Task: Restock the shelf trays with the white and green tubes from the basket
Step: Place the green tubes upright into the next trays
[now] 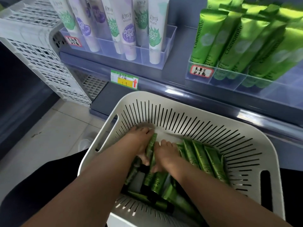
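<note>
A white slotted basket (193,112) rests on my lap, holding several green tubes (211,161) with dark caps. Both my hands are down inside it. My left hand (139,143) and my right hand (165,154) close from either side on one green tube (151,145) that lies between them. On the shelf above, a clear tray (157,63) at the left holds white tubes (154,30) with green and purple prints. Further right, another clear tray (229,81) holds upright green tubes (246,41).
A white lattice crate (41,54) stands at the left against the shelf. A green and yellow price tag (124,79) sits on the grey shelf edge (180,94). Pale floor tiles (49,128) show at the lower left.
</note>
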### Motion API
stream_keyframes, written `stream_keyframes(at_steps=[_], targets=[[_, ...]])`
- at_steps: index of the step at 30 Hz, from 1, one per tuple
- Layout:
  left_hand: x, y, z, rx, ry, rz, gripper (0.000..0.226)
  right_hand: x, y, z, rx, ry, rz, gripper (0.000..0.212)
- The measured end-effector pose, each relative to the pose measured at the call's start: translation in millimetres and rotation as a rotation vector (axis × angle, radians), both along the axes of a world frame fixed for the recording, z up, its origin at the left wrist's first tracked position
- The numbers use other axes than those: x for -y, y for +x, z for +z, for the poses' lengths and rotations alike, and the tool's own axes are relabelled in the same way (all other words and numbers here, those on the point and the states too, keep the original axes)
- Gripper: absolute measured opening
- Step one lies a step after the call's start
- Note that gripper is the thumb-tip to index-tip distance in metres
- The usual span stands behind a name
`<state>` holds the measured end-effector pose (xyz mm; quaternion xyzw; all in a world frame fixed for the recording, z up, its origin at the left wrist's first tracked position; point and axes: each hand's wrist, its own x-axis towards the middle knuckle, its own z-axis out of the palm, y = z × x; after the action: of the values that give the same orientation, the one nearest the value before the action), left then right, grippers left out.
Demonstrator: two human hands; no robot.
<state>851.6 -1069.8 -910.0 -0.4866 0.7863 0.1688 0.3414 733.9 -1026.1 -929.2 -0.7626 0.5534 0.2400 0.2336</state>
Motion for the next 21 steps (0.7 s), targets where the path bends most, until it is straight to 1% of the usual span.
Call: stream_keyframes(at_steps=[2, 4, 6, 8, 11, 13, 15, 17, 19, 21], targets=[[-1.5, -3.1, -1.6, 0.024, -0.011, -0.033, 0.137, 0.4, -2.3, -0.5, 0.014, 0.017, -0.055, 0.092], [-2.9, -7.3, -1.8, 0.038, -0.034, -0.06, 0.132, 1.9, -6.8, 1.1, 0.03, 0.018, -0.103, 0.08], [-5.2, -11.4, -0.8, 0.017, -0.062, -0.076, 0.114, 2.5, -12.4, 6.0, 0.065, 0.008, -0.141, 0.064], [-7.5, -13.0, 2.1, -0.026, -0.083, -0.047, 0.09, 2.9, -16.0, 12.2, 0.111, -0.008, -0.172, 0.054], [-11.4, -11.9, 11.8, -0.151, -0.04, 0.178, 0.062, 0.6, -16.3, 21.6, 0.203, -0.07, -0.216, 0.034], [-15.1, -12.2, 23.7, -0.217, -0.02, 0.281, 0.047, -2.2, -17.4, 27.6, 0.285, -0.058, -0.296, 0.022], [-19.9, -10.8, 36.9, -0.253, -0.05, 0.323, 0.036, -5.5, -19.8, 36.7, 0.347, -0.039, -0.349, 0.019], [-25.5, -9.3, 50.0, -0.306, -0.109, 0.345, 0.022, -8.3, -23.7, 51.3, 0.399, -0.075, -0.348, 0.019], [-31.1, -10.2, 67.4, -0.344, -0.196, 0.325, 0.015, -11.5, -28.5, 73.3, 0.407, -0.157, -0.278, 0.019], [-38.7, -15.1, 91.5, -0.364, -0.273, 0.284, 0.017, -16.4, -36.1, 98.6, 0.396, -0.247, -0.176, 0.016]])
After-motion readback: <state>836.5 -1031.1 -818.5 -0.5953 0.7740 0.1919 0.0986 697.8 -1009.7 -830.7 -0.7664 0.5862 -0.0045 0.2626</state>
